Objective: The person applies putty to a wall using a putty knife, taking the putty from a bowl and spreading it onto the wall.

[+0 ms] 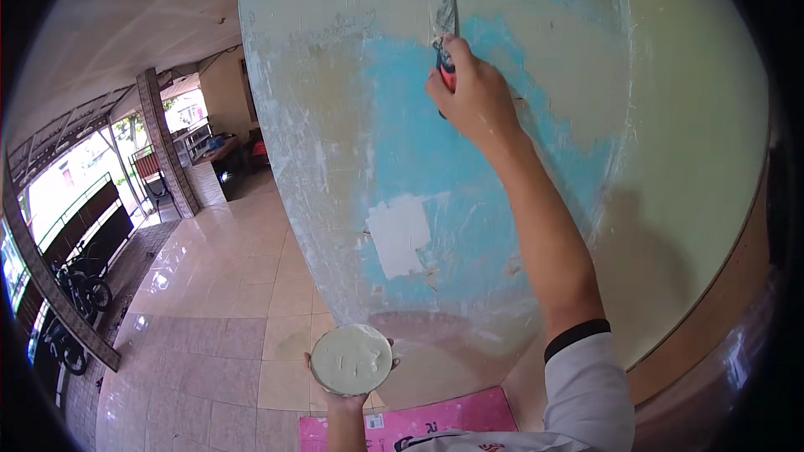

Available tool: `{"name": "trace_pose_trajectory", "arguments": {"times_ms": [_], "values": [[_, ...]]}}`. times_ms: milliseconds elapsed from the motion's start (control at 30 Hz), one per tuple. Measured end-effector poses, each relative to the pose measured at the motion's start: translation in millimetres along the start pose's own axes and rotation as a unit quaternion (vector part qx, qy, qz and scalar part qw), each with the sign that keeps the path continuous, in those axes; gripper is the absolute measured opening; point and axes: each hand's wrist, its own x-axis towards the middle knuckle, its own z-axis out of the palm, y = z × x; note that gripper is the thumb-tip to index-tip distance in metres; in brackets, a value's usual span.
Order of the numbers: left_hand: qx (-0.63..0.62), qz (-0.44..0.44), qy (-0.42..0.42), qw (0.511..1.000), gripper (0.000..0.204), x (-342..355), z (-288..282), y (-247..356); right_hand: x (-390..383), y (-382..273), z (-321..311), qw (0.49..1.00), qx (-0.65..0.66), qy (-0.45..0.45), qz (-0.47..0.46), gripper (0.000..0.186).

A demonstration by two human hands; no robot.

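Observation:
A putty knife (442,12) with a red-and-black handle is gripped in my right hand (477,92), its smeared blade up against the upper part of the wall (452,151). My arm is stretched upward to reach there. Low down, my left hand (341,402) holds a round container (350,394) from beneath, fingers curled up its sides. Pale grey-green putty (343,372) fills its top, with a few marks and a raised lump at the right. Around a bare turquoise area the wall carries grey-green putty, and a white patch (399,236) lies lower left.
A bright pink sheet (452,414) lies on the floor below me. Left of the wall's edge stretches a tiled floor (218,310). Farther off stand a pillar (163,138), a table (219,151), a gate (92,222) and parked two-wheelers (84,289).

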Motion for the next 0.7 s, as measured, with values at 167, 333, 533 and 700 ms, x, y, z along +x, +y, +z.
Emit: {"name": "trace_pose_trajectory", "arguments": {"times_ms": [167,333,533,700], "values": [[0.05,0.006,0.019,0.999,0.099,-2.6,-13.0,3.4,-74.4,-9.3,-1.5,0.999,-0.003,-0.048,-0.003,0.037],[0.044,0.01,0.019,0.999,0.102,-4.8,-9.3,3.8,-55.9,-8.8,-6.7,0.999,0.031,0.009,-0.035,0.041],[0.045,-0.002,0.013,0.999,0.102,-2.0,-10.7,3.8,-11.7,-2.3,2.3,1.0,0.011,-0.017,-0.004,0.037],[0.045,0.005,0.017,0.999,0.102,-6.7,-14.9,5.2,-91.1,-11.6,7.1,0.998,0.033,-0.028,-0.045,0.039]]}}
